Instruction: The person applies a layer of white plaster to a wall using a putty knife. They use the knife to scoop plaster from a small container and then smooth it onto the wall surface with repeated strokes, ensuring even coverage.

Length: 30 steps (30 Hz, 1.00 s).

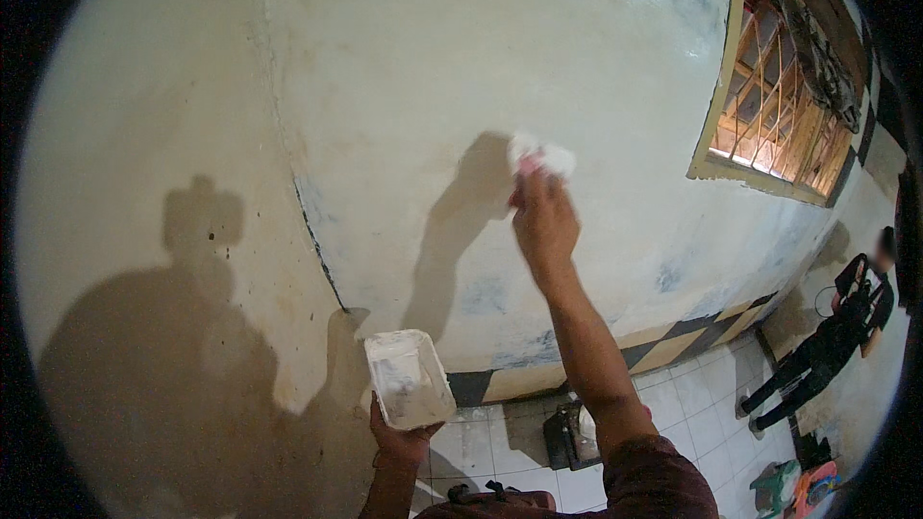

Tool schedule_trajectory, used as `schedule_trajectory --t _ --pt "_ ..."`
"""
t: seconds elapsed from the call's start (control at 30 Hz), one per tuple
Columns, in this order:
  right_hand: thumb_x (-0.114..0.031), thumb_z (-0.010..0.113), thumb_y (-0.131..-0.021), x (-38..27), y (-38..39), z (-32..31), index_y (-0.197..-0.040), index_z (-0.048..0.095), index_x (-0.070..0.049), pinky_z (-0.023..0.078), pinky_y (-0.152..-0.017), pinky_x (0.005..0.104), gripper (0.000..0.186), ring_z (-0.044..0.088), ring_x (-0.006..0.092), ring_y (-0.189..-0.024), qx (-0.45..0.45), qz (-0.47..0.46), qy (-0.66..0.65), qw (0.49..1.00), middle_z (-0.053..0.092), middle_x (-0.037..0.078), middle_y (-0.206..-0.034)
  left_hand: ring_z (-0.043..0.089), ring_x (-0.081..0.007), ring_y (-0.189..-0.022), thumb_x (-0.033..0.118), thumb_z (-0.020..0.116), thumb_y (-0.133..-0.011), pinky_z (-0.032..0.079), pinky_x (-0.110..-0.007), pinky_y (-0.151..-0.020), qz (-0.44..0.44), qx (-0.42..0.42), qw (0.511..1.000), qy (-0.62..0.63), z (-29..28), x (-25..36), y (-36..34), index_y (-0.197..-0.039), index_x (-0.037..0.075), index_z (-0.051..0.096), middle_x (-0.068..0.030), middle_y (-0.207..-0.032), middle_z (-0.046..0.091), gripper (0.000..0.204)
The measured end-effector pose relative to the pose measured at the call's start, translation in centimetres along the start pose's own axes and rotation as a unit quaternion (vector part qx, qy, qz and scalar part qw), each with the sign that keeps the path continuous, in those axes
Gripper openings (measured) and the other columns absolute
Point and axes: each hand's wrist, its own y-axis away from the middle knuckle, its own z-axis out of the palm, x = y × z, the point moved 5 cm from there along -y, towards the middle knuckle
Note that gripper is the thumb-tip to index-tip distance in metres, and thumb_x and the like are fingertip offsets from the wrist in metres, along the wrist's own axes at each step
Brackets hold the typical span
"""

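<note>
While raised to the wall (404, 86): white wad (558, 156) at centre, pink patch on it, apparently touching; cloth or sponge, cannot tell.
Right hand (546, 235): fingers clamped on the wad from its near side, arm stretched out.
Left hand (402, 442): clamped on near end of a pale rectangular tray (417, 412); most fingers hidden behind, exact spread impossible to tell.
Tray: left of centre, near the wall, tilted, open side in view; whitish smears inside and on rim.
Wad handling: probably light, soft, easily squashed; best pinched at the back, clear of the face toward the wall.
Tray handling: likely light, stiff-walled; smeared rim perhaps slippery; best supported under the near end.
Wall marks: bluish-grey patches, dark crack (315, 245) at left, checkered band (692, 332) along the foot.
Far right: barred window (774, 106); person (817, 346) in dark clothing, standing on tiled floor (707, 404).
</note>
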Motion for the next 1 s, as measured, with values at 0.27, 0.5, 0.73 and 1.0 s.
schedule_trajectory --t 0.27,0.5,0.73,1.0 --pt "-0.020 0.058 -0.085 -3.8 -2.4 5.6 -0.102 0.054 -0.001 0.051 -0.070 0.0477 0.026 0.062 0.0379 -0.085 -0.047 0.162 -0.095 0.981 0.062 0.021 -0.093 0.052 -0.0363 -0.117 0.065 0.039 -0.086 0.048 -0.059 -0.086 0.009 0.001 1.000 -0.001 1.8 0.4 1.3 -0.139 0.016 0.039 -0.0130 -0.133 0.049 0.072" --pt "-0.021 0.063 -0.085 -12.9 1.1 5.5 -0.102 0.051 -0.004 0.051 -0.056 0.0447 0.027 0.064 0.0325 -0.078 -0.114 0.006 -0.166 0.980 0.059 0.015 -0.098 0.051 -0.0362 -0.119 0.066 0.041 -0.084 0.047 -0.056 -0.090 -0.009 0.019 1.000 0.002 0.8 0.5 1.6 -0.139 0.016 0.040 -0.0137 -0.133 0.049 0.074" --pt "-0.023 0.065 -0.080 -5.7 3.2 8.7 -0.107 0.054 -0.008 0.051 -0.066 0.0444 0.033 0.060 0.0279 -0.086 -0.079 -0.219 -0.009 0.972 0.055 0.013 -0.105 0.053 -0.0366 -0.117 0.066 0.044 -0.083 0.048 -0.059 -0.087 -0.019 -0.013 1.000 0.015 1.7 -0.3 1.3 -0.139 0.017 0.040 -0.0114 -0.133 0.050 0.075" --pt "-0.011 0.066 -0.077 -3.4 10.6 4.4 -0.121 0.050 -0.011 0.053 -0.067 0.0443 0.047 0.062 0.0304 -0.087 -0.222 -0.076 -0.111 0.966 0.059 0.010 -0.105 0.047 -0.0374 -0.123 0.069 0.042 -0.083 0.043 -0.062 -0.092 -0.019 0.017 1.000 0.015 -0.6 0.0 1.3 -0.141 0.019 0.037 -0.0120 -0.135 0.047 0.076"
